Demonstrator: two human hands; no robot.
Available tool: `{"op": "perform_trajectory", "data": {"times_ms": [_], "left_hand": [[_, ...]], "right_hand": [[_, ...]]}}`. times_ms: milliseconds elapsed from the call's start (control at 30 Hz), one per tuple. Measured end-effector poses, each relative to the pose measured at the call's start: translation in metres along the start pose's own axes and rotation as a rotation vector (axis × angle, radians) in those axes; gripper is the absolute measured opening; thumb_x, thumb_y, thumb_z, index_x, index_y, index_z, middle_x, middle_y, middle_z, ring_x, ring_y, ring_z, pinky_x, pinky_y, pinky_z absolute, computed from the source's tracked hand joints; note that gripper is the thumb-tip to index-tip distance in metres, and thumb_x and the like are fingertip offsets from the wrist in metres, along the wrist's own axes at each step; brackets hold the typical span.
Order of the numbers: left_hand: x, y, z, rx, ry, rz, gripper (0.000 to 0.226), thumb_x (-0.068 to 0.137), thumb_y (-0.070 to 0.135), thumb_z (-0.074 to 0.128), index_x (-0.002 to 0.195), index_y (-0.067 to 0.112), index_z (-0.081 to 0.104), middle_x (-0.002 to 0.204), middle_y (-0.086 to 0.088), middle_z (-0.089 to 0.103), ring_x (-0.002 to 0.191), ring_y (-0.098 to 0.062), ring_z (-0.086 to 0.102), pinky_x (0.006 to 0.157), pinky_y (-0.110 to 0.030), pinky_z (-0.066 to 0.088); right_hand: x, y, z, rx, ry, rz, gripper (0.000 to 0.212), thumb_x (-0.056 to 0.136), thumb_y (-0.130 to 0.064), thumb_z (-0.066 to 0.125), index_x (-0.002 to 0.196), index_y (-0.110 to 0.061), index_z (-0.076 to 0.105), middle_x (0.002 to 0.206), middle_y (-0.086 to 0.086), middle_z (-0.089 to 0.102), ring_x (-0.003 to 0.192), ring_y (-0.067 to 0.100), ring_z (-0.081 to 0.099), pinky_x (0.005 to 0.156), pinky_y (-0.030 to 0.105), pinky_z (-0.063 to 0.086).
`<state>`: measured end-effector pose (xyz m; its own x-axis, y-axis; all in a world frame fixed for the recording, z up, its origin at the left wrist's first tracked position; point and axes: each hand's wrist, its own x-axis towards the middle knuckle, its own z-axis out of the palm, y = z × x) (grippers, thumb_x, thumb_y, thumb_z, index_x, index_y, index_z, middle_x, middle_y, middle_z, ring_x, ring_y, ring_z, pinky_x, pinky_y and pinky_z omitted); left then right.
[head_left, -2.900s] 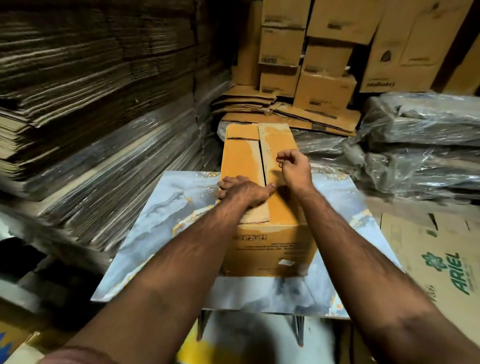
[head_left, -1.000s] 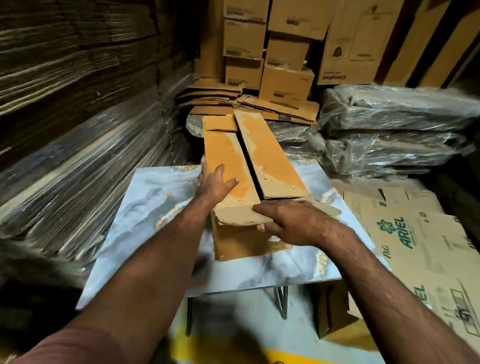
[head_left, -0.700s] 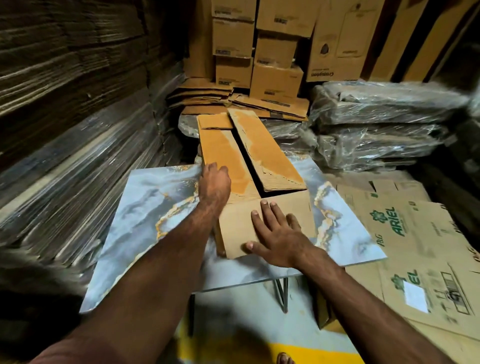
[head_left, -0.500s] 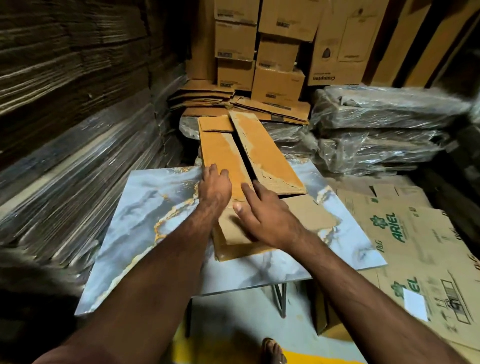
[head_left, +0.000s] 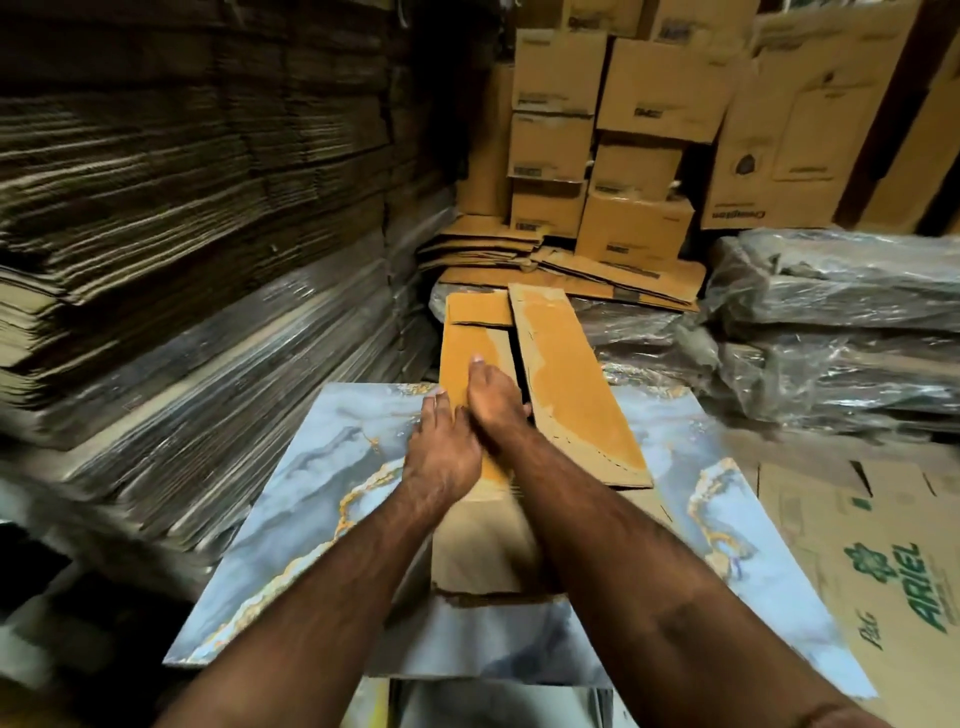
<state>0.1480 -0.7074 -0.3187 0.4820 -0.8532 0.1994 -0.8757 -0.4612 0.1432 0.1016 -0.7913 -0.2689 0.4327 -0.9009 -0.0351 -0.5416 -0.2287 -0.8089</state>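
My left grip (head_left: 441, 447) lies flat on the box's (head_left: 483, 551) left flap (head_left: 462, 353). My right grip (head_left: 496, 402) presses there too, curl unclear; contents hidden.

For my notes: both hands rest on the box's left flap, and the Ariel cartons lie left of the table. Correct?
No: head view shows the Ariel cartons right of the marbled table; left hand and right hand do rest on the flap.

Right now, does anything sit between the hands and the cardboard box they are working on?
Nothing visible does. The left hand and the right hand both rest directly on the left flap of the cardboard box, which lies on the marble-patterned table.
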Motion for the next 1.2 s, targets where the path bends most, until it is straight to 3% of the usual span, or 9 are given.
{"op": "perform_trajectory", "data": {"times_ms": [100,200,300,467,600,767,967,1067,1200], "left_hand": [[0.005,-0.004,0.000,0.076,-0.003,0.024,0.047,0.100,0.034,0.032,0.139,0.009,0.041,0.156,-0.023,0.025,0.148,-0.036,0.014,0.112,-0.049,0.033],[0.018,0.001,-0.005,0.156,-0.027,0.056,0.044,0.096,0.034,0.036,0.129,0.007,0.049,0.152,-0.023,0.031,0.147,-0.036,0.016,0.109,-0.048,0.037],[0.037,0.010,-0.012,0.139,-0.062,-0.010,0.039,0.098,0.031,0.037,0.126,0.008,0.047,0.146,-0.024,0.038,0.145,-0.038,0.020,0.105,-0.049,0.039],[0.074,0.027,-0.012,0.016,-0.111,-0.193,0.042,0.097,0.036,0.043,0.129,0.009,0.042,0.137,-0.020,0.038,0.131,-0.038,0.034,0.098,-0.048,0.045],[0.099,0.028,0.001,-0.091,-0.074,-0.300,0.051,0.091,0.046,0.045,0.129,0.013,0.044,0.136,-0.017,0.031,0.128,-0.041,0.033,0.098,-0.051,0.042],[0.133,0.029,0.007,-0.115,-0.156,-0.392,0.066,0.088,0.060,0.045,0.137,0.017,0.034,0.150,-0.020,0.025,0.133,-0.041,0.033,0.100,-0.051,0.039],[0.170,0.016,0.009,-0.181,-0.173,-0.448,0.070,0.081,0.066,0.052,0.131,0.017,0.042,0.141,-0.017,0.038,0.132,-0.037,0.036,0.103,-0.049,0.039],[0.175,0.013,0.009,-0.270,-0.151,-0.488,0.078,0.078,0.068,0.058,0.134,0.016,0.039,0.135,-0.015,0.040,0.124,-0.035,0.043,0.097,-0.045,0.043],[0.184,0.009,0.008,-0.301,-0.146,-0.514,0.092,0.074,0.072,0.063,0.141,0.018,0.030,0.138,-0.016,0.038,0.126,-0.035,0.044,0.098,-0.044,0.042]], "right_hand": [[0.006,0.018,0.000,-0.152,0.216,-0.110,0.055,0.105,-0.043,0.031,0.124,0.000,0.058,0.143,0.026,0.045,0.136,0.039,0.037,0.110,0.044,0.029],[0.015,0.020,-0.018,-0.433,0.330,-0.249,0.048,0.097,-0.038,0.047,0.139,-0.015,0.047,0.159,0.016,0.023,0.150,0.033,0.011,0.113,0.059,0.020],[0.033,0.030,-0.056,-0.665,0.421,-0.248,0.057,0.087,-0.038,0.056,0.140,-0.020,0.045,0.158,0.019,0.026,0.149,0.036,0.011,0.115,0.063,0.003],[0.060,0.084,-0.112,-0.929,0.145,-0.028,0.078,0.090,-0.050,0.051,0.155,-0.018,0.021,0.161,0.025,0.008,0.148,0.043,0.006,0.119,0.058,0.002],[0.072,0.117,-0.125,-0.807,-0.143,0.016,0.088,0.092,-0.037,0.059,0.157,-0.020,0.003,0.164,0.013,0.000,0.148,0.036,0.015,0.117,0.053,0.025],[0.078,0.120,-0.121,-0.867,-0.135,-0.028,0.074,0.095,-0.018,0.050,0.157,-0.017,0.009,0.162,0.017,0.010,0.138,0.037,0.034,0.106,0.048,0.042],[0.101,0.094,-0.106,-1.035,-0.009,-0.117,0.056,0.094,-0.036,0.049,0.145,-0.013,0.040,0.158,0.022,0.018,0.143,0.039,0.023,0.118,0.053,0.017],[0.123,0.090,-0.091,-0.890,-0.141,-0.282,0.072,0.096,-0.047,0.050,0.154,-0.014,0.022,0.164,0.019,0.005,0.149,0.037,0.011,0.123,0.046,0.013],[0.160,0.094,-0.070,-0.828,-0.337,-0.254,0.083,0.097,-0.043,0.052,0.158,-0.016,0.001,0.164,0.018,-0.002,0.152,0.035,0.003,0.124,0.045,0.011]]}}
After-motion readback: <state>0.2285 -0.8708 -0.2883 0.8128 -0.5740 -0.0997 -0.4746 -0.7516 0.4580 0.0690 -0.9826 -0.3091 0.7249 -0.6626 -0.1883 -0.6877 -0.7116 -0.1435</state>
